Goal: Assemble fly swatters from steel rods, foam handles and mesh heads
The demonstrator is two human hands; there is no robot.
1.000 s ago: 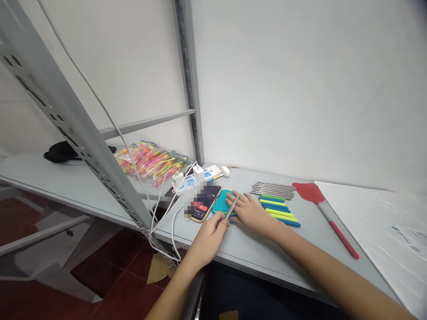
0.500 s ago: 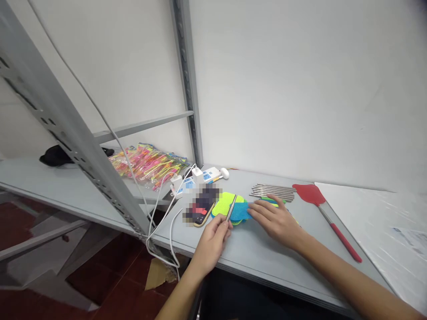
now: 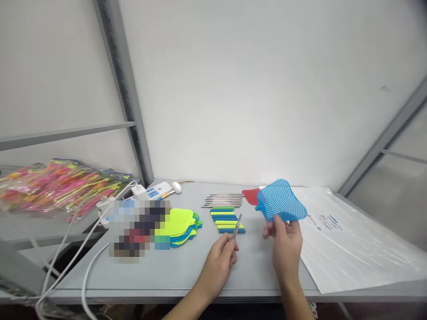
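Stacked mesh heads (image 3: 183, 222) lie on the tabletop (image 3: 160, 273) at ten o'clock from the left hand (image 3: 220, 260), its grip pinching a metal rod (image 3: 238, 225) toward one; the right hand (image 3: 287, 249) pinches a raised blue head (image 3: 282, 202) in its grip, stem toward nine.

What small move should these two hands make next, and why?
Probably ease the blue mesh head leftward, bringing its narrow stub to the upper tip of the metal rod. The right hand holds the head raised with the stub toward the rod's side, the left hand holds the rod tip-up, and a gap separates them.
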